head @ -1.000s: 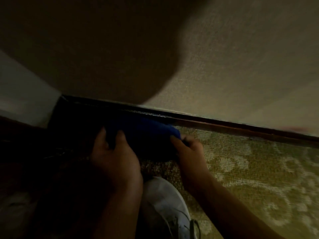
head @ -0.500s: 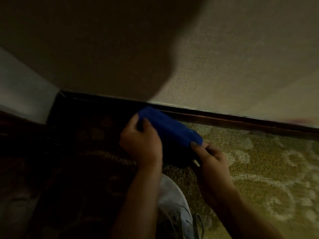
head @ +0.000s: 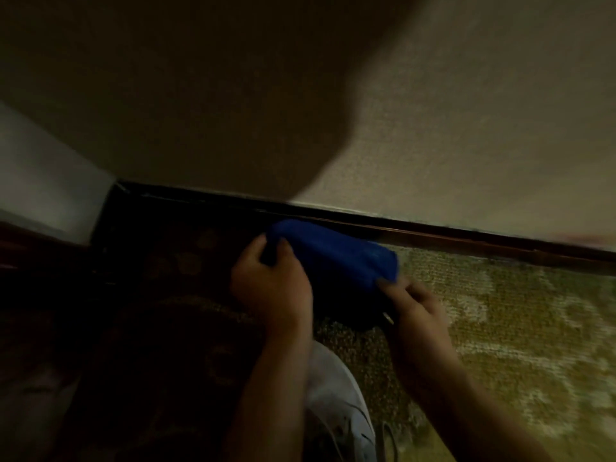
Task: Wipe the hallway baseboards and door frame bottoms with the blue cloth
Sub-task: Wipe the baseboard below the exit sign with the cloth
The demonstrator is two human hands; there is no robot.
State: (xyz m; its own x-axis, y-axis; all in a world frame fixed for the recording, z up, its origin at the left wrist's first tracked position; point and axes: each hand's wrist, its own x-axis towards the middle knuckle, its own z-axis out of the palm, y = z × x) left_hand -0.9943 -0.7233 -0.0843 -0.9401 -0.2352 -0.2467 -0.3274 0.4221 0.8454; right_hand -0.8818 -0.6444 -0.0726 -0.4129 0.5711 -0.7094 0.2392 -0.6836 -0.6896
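While both hands pinch its ends, left hand [head: 271, 285] and right hand [head: 413, 303], the blue cloth [head: 336, 253] hangs stretched beside the dark baseboard [head: 466, 236]; it looks soft, light and floppy, best held bunched at each end

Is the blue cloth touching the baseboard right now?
Cannot tell. In the head view the blue cloth, held by the left hand and right hand, overlaps the dark baseboard, but blur and shadow hide any contact or gap.

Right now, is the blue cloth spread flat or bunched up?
Bunched up: the cloth forms a thick roll, both hands gripping its ends.
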